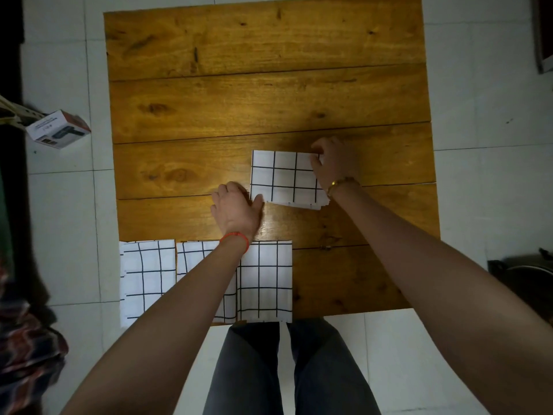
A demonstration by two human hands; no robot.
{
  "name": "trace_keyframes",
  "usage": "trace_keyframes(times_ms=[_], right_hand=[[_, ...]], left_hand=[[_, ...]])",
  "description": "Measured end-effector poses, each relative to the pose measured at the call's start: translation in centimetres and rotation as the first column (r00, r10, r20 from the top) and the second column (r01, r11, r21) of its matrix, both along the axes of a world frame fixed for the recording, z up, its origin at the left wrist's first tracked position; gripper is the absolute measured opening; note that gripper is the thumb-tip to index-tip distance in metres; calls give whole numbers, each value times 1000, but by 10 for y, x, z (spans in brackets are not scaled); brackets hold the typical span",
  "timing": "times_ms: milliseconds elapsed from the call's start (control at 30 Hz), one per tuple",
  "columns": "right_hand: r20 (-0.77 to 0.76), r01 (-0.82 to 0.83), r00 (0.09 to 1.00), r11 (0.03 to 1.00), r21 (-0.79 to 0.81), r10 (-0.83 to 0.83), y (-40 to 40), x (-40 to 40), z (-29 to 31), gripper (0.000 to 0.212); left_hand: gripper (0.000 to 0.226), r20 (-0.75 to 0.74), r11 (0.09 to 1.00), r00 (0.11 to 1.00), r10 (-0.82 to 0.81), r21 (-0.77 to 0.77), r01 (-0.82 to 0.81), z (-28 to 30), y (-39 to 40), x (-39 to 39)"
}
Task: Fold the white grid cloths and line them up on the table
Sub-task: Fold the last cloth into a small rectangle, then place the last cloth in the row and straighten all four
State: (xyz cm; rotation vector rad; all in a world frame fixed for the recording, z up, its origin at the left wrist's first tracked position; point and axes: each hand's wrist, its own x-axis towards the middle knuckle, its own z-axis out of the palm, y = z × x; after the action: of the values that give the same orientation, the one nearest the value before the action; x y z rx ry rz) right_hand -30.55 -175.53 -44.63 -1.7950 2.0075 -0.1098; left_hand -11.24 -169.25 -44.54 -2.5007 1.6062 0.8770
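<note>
A folded white cloth with black grid lines point(284, 178) lies near the middle of the wooden table point(269, 94). My right hand point(332, 163) pinches its far right corner. My left hand point(236, 206) grips its near left corner, thumb on the cloth's edge. Three folded grid cloths sit side by side along the near edge: the left one point(146, 280), the middle one point(191, 259) partly hidden under my left forearm, and the right one point(266, 280).
A small white and red box point(58, 130) lies on the tiled floor left of the table. Patterned fabric point(24, 339) sits at the lower left. A dark object point(523, 277) stands at the right edge. My legs are at the table's near edge.
</note>
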Motion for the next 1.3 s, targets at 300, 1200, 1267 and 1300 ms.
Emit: trace_keyframes(times_ms=[300,1200,1267,1300], right_hand=[[-18,-68,997,995,74,70,-14,11,-10,18],[482,338,695,835,435,-533,114,-19,53,25],[437,344,733,838,423,-521,132,-20,49,25],[420,351,745,839,415,-519,141,-20,46,25]], left_hand=[[39,0,995,995,99,-2,-99,-7,-8,-16],[21,-751,883,530,395,153,-443,39,61,-27],[23,-734,905,575,361,126,-407,35,77,-25],[22,-728,916,595,341,116,-383,32,85,-24]])
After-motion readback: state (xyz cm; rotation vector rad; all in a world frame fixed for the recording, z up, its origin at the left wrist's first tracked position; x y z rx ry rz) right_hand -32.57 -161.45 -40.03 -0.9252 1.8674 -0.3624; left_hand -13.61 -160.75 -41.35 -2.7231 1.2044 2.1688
